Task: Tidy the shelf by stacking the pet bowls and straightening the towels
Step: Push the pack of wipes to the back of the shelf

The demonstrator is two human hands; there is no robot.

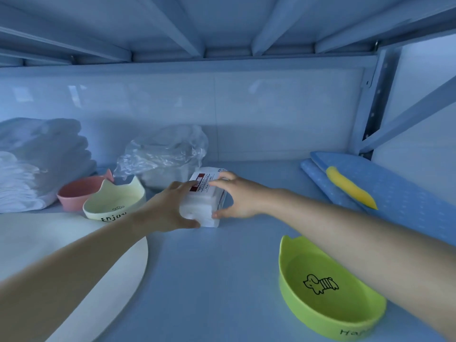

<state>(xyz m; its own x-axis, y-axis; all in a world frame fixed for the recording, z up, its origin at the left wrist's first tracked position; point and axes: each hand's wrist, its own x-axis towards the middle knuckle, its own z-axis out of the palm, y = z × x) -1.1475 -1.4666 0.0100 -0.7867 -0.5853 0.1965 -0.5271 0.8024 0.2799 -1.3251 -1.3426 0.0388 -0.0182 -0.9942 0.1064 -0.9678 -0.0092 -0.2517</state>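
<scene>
Both hands grip a white pack with a red label (206,201) at the middle of the shelf. My left hand (170,208) clasps its left side and my right hand (237,196) its right side. A cream cat-eared bowl marked "Enjoy" (114,201) stands left of the pack, and a pink bowl (79,191) sits just behind it. A green bowl with a dog drawing (325,290) rests near the front right, under my right forearm. White folded towels (37,161) are piled at the far left.
A crumpled clear plastic bag over a white item (165,154) lies behind the pack. Blue dotted folded cloths (385,186) with a yellow object (350,187) on top lie at the right. A large white round plate (74,267) sits front left. The shelf above hangs low.
</scene>
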